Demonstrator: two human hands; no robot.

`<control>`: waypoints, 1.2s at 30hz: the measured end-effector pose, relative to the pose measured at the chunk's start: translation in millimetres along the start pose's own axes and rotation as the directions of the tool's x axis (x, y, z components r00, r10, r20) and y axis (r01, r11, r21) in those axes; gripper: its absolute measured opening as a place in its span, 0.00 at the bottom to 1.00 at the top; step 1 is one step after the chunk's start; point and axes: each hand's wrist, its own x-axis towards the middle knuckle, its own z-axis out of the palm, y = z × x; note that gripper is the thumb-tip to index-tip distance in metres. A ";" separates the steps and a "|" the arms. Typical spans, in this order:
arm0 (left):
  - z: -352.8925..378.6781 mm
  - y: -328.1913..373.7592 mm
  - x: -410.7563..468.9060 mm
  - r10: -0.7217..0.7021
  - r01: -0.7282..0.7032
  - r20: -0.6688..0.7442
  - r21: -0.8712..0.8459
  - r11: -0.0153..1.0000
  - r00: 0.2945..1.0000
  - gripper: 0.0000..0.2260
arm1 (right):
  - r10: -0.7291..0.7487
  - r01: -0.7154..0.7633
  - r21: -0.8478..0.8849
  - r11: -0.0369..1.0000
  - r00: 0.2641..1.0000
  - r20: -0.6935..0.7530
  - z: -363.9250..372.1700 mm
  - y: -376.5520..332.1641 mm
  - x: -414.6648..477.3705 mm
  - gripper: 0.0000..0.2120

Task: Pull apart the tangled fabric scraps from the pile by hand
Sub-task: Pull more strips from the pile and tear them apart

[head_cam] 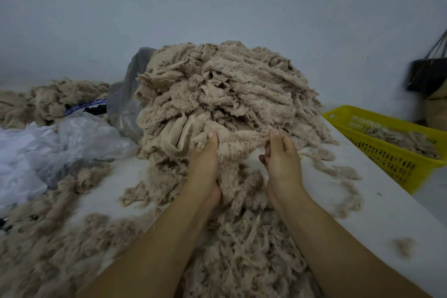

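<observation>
Beige scrap pile (225, 94) sits mid-table, tall, its back & base hidden. At its near foot, a fleece scrap (242, 143) stretches betw. both hands. Left hand (205, 162) grips it: thumb on top, fingers buried in fabric, can't see them. Right hand (281, 159) pinches the scrap's right edge w/ thumb & curled fingers. Loose fluff (242, 249) covers the near table, cut off at bottom edge. Bare white table (377, 203) strip runs right of hands, up to yellow basket (387, 152), itself cut by frame edge. Left: crumpled plastic bags (72, 138) crowd the pile. Far right, dark bag (428, 75), blurred.
</observation>
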 end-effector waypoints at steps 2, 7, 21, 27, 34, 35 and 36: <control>2.0 -4.6 4.0 0.005 -0.005 -0.008 -0.011 1.000 1.000 0.27 | 0.006 -0.006 -0.006 1.000 1.000 0.004 2.7 2.2 -1.0 0.16; -17.9 18.8 18.5 -0.062 0.001 -0.186 -0.308 0.951 0.981 0.15 | 0.170 -0.115 0.255 0.960 0.964 -0.206 -26.2 -15.2 18.9 0.15; -30.4 9.6 15.5 -0.009 0.163 0.392 -0.361 0.918 0.920 0.31 | 0.056 0.317 -0.460 0.829 0.771 0.634 -2.6 5.3 -16.8 0.18; -26.3 16.6 8.3 0.050 0.029 0.341 -0.223 0.974 0.939 0.23 | 0.025 0.224 -0.389 0.894 0.840 0.541 -12.7 -1.8 -6.8 0.15; -17.8 10.1 6.6 0.058 -0.047 0.163 -0.069 0.996 0.985 0.13 | 0.031 0.120 -0.353 0.928 0.919 0.394 -9.5 -7.7 -8.5 0.19; -20.6 12.6 9.1 0.082 -0.068 0.125 -0.116 0.991 0.989 0.13 | 0.022 0.086 -0.301 0.950 0.941 0.337 -10.8 -9.5 -5.9 0.20; -24.5 16.0 12.5 0.093 -0.080 0.071 -0.170 0.982 0.993 0.14 | 0.012 0.050 -0.220 0.974 0.963 0.271 -13.7 -11.0 -1.0 0.20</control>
